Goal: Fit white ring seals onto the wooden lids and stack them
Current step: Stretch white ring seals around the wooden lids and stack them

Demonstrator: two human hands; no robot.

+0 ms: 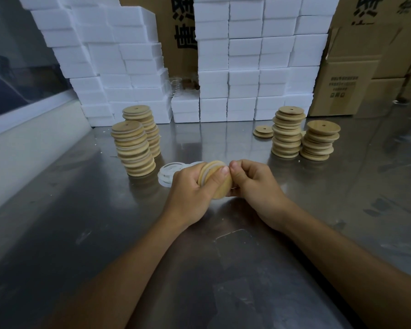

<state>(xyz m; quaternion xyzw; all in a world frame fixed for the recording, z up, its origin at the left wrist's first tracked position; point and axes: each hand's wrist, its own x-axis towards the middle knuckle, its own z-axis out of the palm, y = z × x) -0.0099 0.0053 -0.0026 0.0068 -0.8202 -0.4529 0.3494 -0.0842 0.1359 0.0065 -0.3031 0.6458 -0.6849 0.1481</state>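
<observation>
Wooden lid (217, 180) held on edge above steel table (81, 233), centre near. Left hand (190, 193) grips it, thumb across face; right hand (254, 186) pinches its right rim, apparently seating white seal. Loose ring seals (167, 174) lie just behind left hand. Two sealed stacks (134, 148) far left show white bands: done, by the look. Bare stacks (304, 136) far right, plus short pile (263, 132): still to do. Roughly halfway, judging by heights. White foam boxes (244, 67) and cartons (365, 55) wall far edge; nothing blocks reach.
</observation>
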